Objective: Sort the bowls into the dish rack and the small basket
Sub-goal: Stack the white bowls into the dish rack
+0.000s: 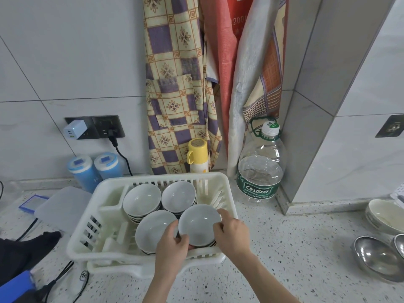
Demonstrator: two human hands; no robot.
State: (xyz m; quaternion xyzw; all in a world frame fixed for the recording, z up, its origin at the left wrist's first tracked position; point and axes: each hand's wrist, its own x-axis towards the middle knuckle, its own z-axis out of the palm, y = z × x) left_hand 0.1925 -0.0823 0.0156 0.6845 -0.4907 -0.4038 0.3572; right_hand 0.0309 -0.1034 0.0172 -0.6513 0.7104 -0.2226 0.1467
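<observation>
Bowls: four stacks of grey-white bowls stand in the white dish rack (220,182), two at the back, two at the front.
Front-right stack (197,224): held from both sides, just beside the front-left stack (153,228).
Left hand (172,248): fingers curled against the near-left side of the front-right stack, thumb on its rim.
Right hand (232,234): fingers curled over that stack's right rim, gripping it.
Dish rack: sits on the speckled bench (284,248), near the wall.
Surroundings: a water bottle (260,169) right of the rack; metal bowls (378,259) and a pale bowl (387,215) at far right; two blue canisters (96,169) at left.
</observation>
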